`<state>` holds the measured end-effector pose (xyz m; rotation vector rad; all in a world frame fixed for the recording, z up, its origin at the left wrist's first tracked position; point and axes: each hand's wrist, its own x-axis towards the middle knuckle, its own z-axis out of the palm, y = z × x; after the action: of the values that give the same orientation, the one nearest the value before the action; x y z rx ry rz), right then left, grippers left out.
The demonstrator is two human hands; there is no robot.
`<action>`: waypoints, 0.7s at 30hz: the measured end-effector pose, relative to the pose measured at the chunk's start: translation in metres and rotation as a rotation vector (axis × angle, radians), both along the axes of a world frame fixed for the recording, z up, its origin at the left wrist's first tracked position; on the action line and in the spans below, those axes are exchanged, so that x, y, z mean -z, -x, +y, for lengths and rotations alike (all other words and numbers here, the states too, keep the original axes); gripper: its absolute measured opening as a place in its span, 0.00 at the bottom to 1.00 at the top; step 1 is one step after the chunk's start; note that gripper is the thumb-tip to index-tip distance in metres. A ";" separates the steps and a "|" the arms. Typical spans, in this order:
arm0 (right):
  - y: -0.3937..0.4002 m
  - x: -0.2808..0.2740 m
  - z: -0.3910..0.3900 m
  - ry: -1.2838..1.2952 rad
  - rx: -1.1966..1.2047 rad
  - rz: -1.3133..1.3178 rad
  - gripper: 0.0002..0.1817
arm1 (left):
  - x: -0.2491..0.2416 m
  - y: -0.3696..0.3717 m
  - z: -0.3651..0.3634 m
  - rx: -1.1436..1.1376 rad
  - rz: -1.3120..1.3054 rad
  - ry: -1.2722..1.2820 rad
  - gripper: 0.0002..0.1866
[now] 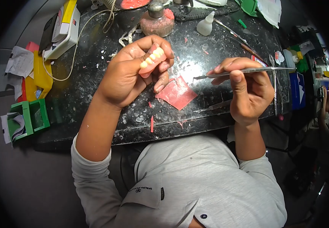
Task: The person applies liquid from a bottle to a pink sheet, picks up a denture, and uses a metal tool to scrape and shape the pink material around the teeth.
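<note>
My left hand point(128, 70) is closed round a pink denture base with a row of yellowish teeth point(152, 60), lifted above the bench with the teeth facing up. Between the thumb and fingers of my right hand point(248, 87) lies a thin metal wax spatula point(248, 70), held nearly level, its tip pointing left toward the denture. A square pink wax sheet point(177, 94) rests on the bench just below my left fingertips. Near my right wrist, a metal carving knife point(215, 106) lies on the bench.
A glass spirit burner point(157, 22) and a white dropper bottle point(205, 26) stand at the back of the black bench point(134, 123). Green bins point(35, 117) hang at the left edge. Pink wax scraps point(152, 124) lie near the front edge. A brown-handled tool point(253, 54) is farther right.
</note>
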<state>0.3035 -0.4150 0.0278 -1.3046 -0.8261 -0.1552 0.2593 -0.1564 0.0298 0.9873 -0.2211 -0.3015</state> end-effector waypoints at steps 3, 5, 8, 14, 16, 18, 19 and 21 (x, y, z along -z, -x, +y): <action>0.001 0.001 0.003 0.023 -0.033 -0.006 0.06 | 0.000 0.000 0.000 -0.001 -0.003 -0.012 0.20; 0.002 -0.001 0.002 0.089 -0.015 -0.019 0.05 | 0.001 0.000 0.000 -0.004 -0.007 -0.016 0.20; 0.005 -0.004 0.003 0.191 0.012 -0.014 0.03 | 0.000 0.000 0.000 -0.020 -0.018 -0.030 0.18; 0.004 -0.008 0.004 0.365 -0.008 -0.080 0.02 | 0.000 0.000 0.000 -0.035 -0.033 -0.034 0.14; 0.004 -0.008 0.004 0.399 -0.029 -0.125 0.02 | -0.001 0.000 0.000 -0.038 -0.016 -0.051 0.12; 0.004 -0.008 0.005 0.403 -0.033 -0.135 0.02 | -0.002 0.000 -0.001 -0.041 -0.009 -0.044 0.12; 0.004 -0.008 0.006 0.406 -0.037 -0.145 0.02 | -0.002 0.000 -0.001 -0.044 -0.001 -0.038 0.11; 0.003 -0.006 0.006 0.413 -0.040 -0.152 0.02 | -0.003 0.000 -0.001 -0.040 0.006 -0.036 0.11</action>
<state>0.3006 -0.4089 0.0339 -1.6766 -1.0500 -0.0528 0.2590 -0.1572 0.0325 1.0253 -0.1907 -0.2727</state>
